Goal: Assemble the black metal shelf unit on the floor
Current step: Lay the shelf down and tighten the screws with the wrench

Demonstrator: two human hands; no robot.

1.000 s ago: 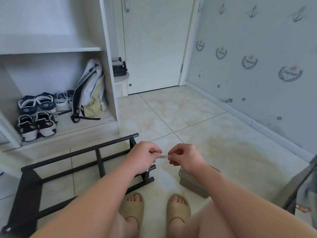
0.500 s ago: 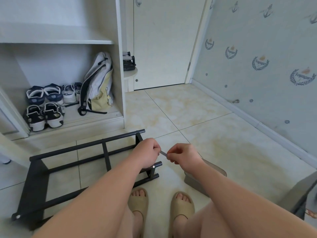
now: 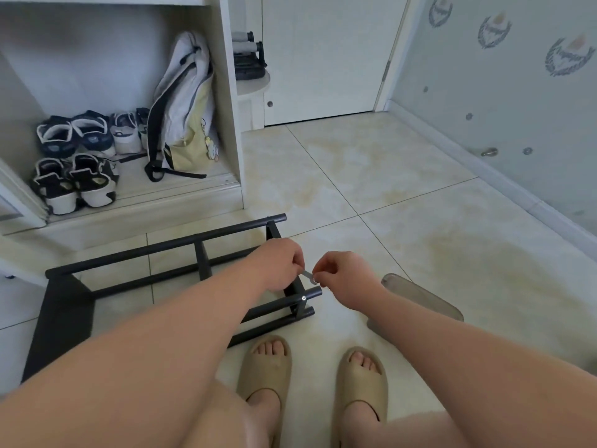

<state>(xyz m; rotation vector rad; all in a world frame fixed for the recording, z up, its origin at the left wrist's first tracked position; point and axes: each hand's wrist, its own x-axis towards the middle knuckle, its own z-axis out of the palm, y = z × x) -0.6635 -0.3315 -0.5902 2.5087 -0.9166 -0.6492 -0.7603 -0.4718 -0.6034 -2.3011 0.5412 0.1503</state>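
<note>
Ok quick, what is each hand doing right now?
Left hand: closed, pinching one end of the small silvery part.
Right hand: closed, pinching the other end of the same part.

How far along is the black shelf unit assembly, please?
Done: the shelf frame lies on the floor with its rails joined to both end pieces, and a screw sits in the near right joint. In hand: left hand and right hand pinch a small silver piece above that corner. Left, probably: fitting that piece and standing the frame up.
</note>
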